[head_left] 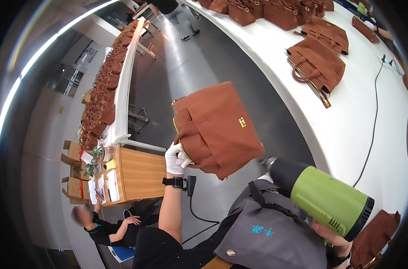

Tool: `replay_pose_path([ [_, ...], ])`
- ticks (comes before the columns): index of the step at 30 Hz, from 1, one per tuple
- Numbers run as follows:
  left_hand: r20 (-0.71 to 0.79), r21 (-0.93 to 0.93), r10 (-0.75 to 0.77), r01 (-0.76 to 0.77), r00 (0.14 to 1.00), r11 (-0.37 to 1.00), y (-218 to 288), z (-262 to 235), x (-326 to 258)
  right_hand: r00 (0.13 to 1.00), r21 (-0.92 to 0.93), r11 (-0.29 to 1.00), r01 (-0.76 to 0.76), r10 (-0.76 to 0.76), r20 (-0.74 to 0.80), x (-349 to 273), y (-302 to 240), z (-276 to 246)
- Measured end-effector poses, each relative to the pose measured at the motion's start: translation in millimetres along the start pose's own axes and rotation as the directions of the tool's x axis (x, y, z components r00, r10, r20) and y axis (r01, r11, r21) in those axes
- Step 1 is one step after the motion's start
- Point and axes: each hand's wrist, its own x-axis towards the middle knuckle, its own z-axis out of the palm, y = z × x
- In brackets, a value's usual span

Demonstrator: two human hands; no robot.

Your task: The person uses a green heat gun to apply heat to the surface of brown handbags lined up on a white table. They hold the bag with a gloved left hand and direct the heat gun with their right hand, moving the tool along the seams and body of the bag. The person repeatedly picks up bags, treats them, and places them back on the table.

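Note:
My left hand [177, 159], in a white glove, grips a brown handbag [222, 127] by its top edge near the zip and handles. The bag hangs in the air tilted on its side, its flat front with small gold lettering facing me. On the right, my right hand [328, 234] is closed on a green heat gun [327, 195] with a black front; the gun's body hides most of that hand. Its metal nozzle points at the bag's lower right corner, close to it. A small patch of white shows beneath the nozzle.
A long white table [347, 116] curves along the right, with several brown handbags [318, 62] and a black cable [375, 134]. Rows of similar bags [106, 89] line a left table. A seated person [110, 228] writes at a wooden desk [141, 172]; another person [179, 20] stands far off.

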Motion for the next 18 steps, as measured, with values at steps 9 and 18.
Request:
replay_pose_path([
  [9, 0.052, -0.002, -0.025, 0.025, 0.998, 1.000, 3.6, -2.0, 7.2, 0.999, -0.058, 0.998, 0.036, -0.036, 0.012, 5.2, -11.3, -4.6],
  [18, 0.001, 0.160, -0.024, 0.024, 1.000, 0.987, -0.3, 41.2, 14.3, 0.990, -0.095, 0.986, 0.140, -0.137, 0.036, 27.1, -36.3, -10.1],
])
